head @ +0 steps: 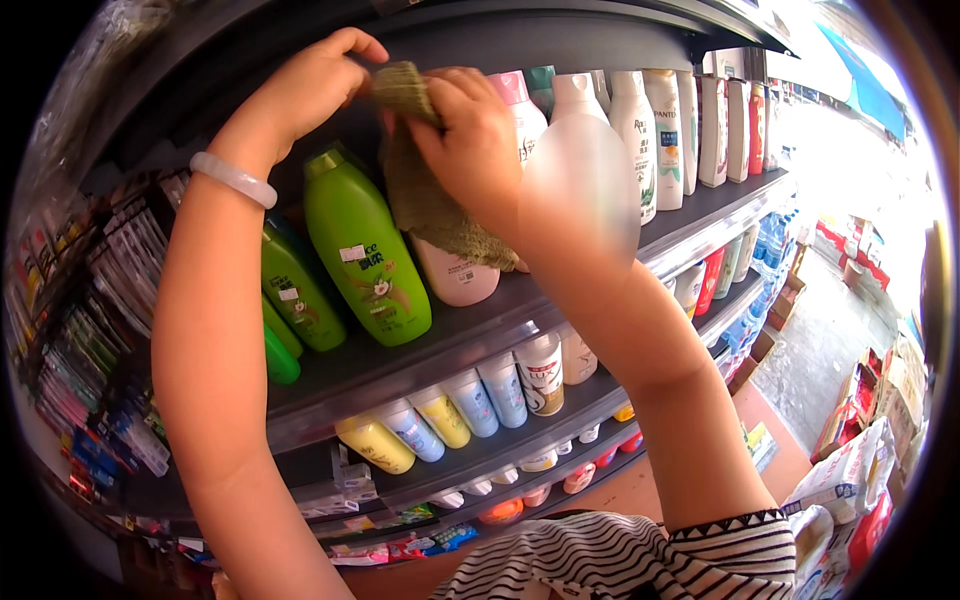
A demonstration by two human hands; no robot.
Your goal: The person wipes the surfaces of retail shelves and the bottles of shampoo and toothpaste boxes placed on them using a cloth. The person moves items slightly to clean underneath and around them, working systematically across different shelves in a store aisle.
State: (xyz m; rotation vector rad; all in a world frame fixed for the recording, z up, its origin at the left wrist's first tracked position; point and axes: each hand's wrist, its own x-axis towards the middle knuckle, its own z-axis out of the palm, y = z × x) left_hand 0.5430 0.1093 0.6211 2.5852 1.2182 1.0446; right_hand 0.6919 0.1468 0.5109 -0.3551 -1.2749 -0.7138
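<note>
My right hand (469,142) is shut on an olive-green cloth (431,191), which hangs over a pink bottle (460,274) on the upper shelf. Part of the cloth is bunched up above the fingers and blurred. My left hand (330,79), with a pale bangle on its wrist, is raised beside the cloth's top; its index finger is bent and it seems to hold nothing. Below it stands a large green Rejoice shampoo bottle (367,255), with a smaller green bottle (304,289) to its left. Right of my right hand, white bottles (634,135) stand in a row.
A clear price rail (480,341) edges the shelf. Lower shelves hold yellow and blue bottles (472,401) and a LUX bottle (541,379). Packaged goods hang at the left (131,255). Cartons (885,390) and bags (847,472) lie at the right, by a bright opening.
</note>
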